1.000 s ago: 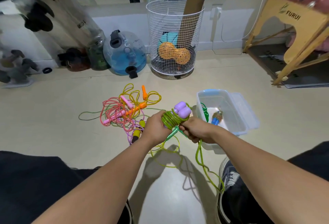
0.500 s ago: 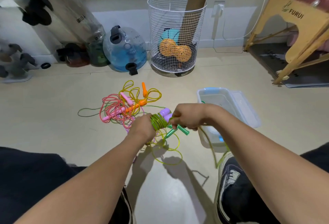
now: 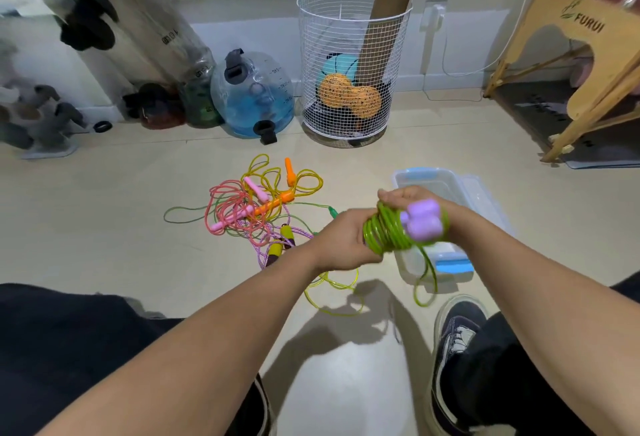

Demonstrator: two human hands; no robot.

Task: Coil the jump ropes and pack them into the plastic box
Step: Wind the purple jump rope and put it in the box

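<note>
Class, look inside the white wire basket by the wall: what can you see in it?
Inside the white wire basket: an orange peanut-shaped ball, a light blue ball behind it, and a leaning brown tube. Dark items at the bottom are unidentifiable.

Right hand (image 3: 403, 198) mostly hidden behind green rope coil (image 3: 386, 233); grip unclear.

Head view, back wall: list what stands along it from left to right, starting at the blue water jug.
Blue water jug → white wire basket holding an orange peanut-shaped ball → white wall plug → wooden frame marked FURUI.
</note>
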